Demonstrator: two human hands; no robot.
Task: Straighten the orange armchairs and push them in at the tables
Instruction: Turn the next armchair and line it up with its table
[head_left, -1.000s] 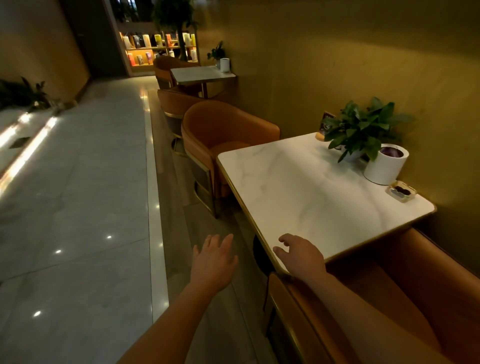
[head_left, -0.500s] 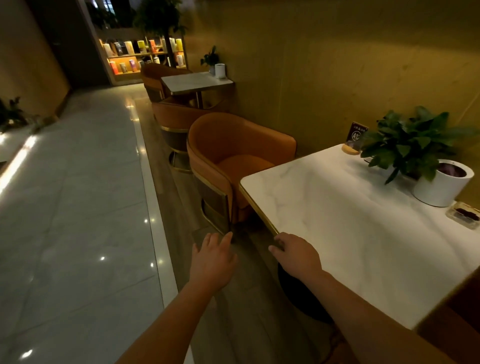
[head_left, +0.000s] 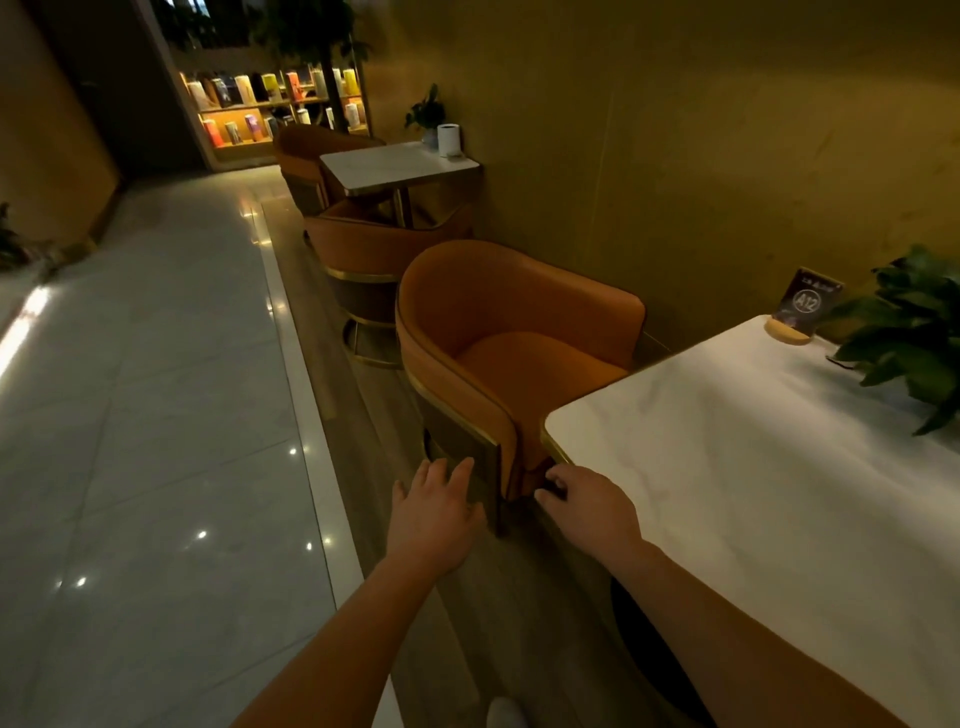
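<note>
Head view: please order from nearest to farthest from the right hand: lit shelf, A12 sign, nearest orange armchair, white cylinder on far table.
1. Nearest orange armchair, just ahead of the right hand.
2. A12 sign, right, on the near table.
3. White cylinder, on the far table.
4. Lit shelf, at the back.

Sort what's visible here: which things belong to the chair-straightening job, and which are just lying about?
Job in hand: nearest orange armchair, second armchair, far armchair, near table, far table, left hand, right hand.

Lying about: potted plant, A12 sign, white cylinder, lit shelf of canisters.
</note>
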